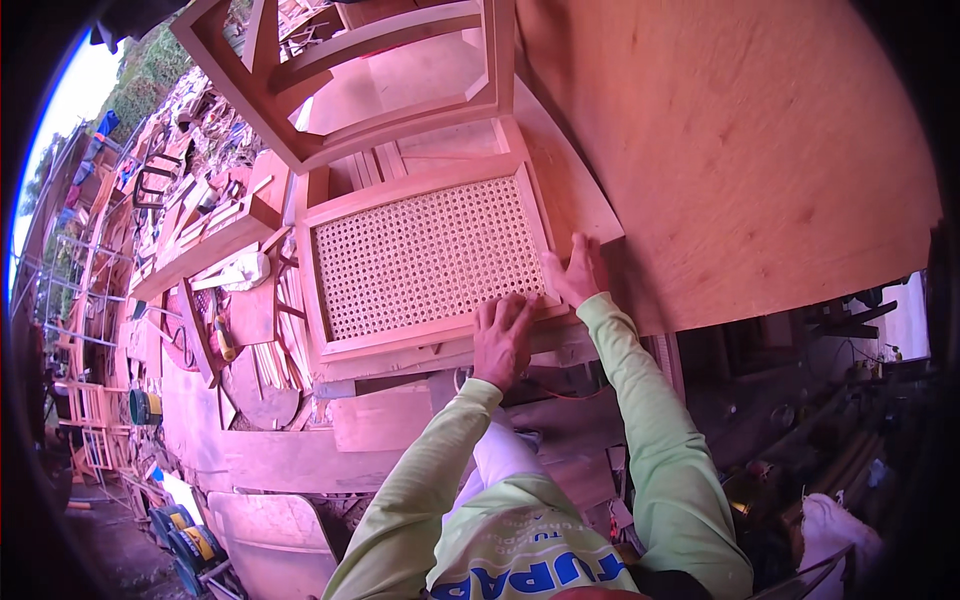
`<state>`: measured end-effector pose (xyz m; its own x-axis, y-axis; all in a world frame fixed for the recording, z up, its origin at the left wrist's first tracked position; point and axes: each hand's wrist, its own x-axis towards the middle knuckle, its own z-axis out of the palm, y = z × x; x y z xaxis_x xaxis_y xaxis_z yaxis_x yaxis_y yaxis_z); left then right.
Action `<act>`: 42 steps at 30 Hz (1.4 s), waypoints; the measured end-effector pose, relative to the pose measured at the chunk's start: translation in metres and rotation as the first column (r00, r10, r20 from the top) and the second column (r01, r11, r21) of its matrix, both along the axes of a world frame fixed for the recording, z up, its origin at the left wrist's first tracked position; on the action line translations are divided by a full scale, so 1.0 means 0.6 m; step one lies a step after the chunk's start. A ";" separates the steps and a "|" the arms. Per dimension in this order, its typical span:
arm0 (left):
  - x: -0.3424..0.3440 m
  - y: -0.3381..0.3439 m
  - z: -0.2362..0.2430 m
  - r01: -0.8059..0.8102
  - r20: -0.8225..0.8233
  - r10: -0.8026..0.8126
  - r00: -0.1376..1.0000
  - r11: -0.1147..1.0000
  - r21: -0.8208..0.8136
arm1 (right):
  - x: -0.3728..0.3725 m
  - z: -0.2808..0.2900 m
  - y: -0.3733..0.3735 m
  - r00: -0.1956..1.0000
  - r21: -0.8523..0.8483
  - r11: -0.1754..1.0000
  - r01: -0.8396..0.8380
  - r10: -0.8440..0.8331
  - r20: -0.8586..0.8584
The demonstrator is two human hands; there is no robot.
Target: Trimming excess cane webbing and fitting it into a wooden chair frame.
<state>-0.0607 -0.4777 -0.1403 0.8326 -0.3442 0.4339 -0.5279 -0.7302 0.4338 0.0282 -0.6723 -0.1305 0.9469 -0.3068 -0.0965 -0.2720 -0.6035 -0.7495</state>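
A wooden frame with a woven cane panel lies across the bench in front of me. My left hand is bent over its near rail, the fingertips reaching the edge of the cane by the right corner. At that same corner my right hand grips the right side rail, its thumb on the inner side and its fingers on the outer side. The undersides of both hands are hidden, so I cannot tell whether anything small sits beneath them.
Behind the panel stands an open wooden frame. A large plywood sheet fills the right side. To the left lie wood offcuts, a yellow-handled tool and a white bag. A brown board leans at the lower left.
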 end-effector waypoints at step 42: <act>0.053 0.069 0.080 -0.002 -0.343 -0.194 0.919 0.868 -0.497 | 0.078 0.217 0.026 0.854 0.673 0.736 -0.076 -0.300 0.424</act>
